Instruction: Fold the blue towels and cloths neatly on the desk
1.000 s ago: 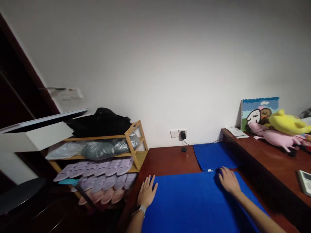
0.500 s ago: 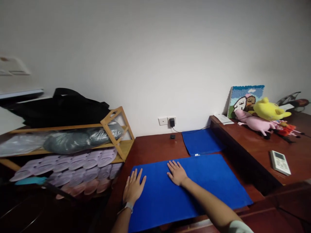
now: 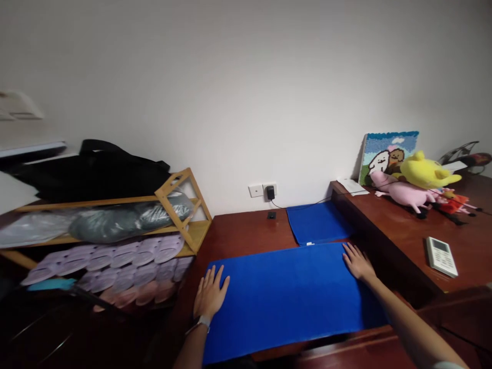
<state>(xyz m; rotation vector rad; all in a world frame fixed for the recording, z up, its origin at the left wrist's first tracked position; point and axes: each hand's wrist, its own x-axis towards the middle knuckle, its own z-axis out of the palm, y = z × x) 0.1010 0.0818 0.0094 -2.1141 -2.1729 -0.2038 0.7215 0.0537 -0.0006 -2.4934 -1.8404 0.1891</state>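
A large blue cloth (image 3: 284,294) lies spread flat over the front of the reddish-brown desk (image 3: 246,230). My left hand (image 3: 211,292), with a watch on the wrist, rests on the cloth's left edge, fingers stretched out. At the cloth's far right corner my right hand (image 3: 358,262) lies with its fingers extended, palm down. Neither hand grips anything. Behind the large cloth, a smaller blue cloth (image 3: 319,223) with a white tag sits against the back right of the desk.
Left of the desk, a wooden rack (image 3: 192,225) holds a black bag (image 3: 96,171), plastic-wrapped items and lilac slippers (image 3: 126,253). On the raised surface at right are plush toys (image 3: 403,192), a picture (image 3: 388,154) and a white remote control (image 3: 442,256). A black plug (image 3: 270,192) is in the wall socket.
My right hand has slid across the large cloth from its middle to its far right corner. My left hand stays at the left edge.
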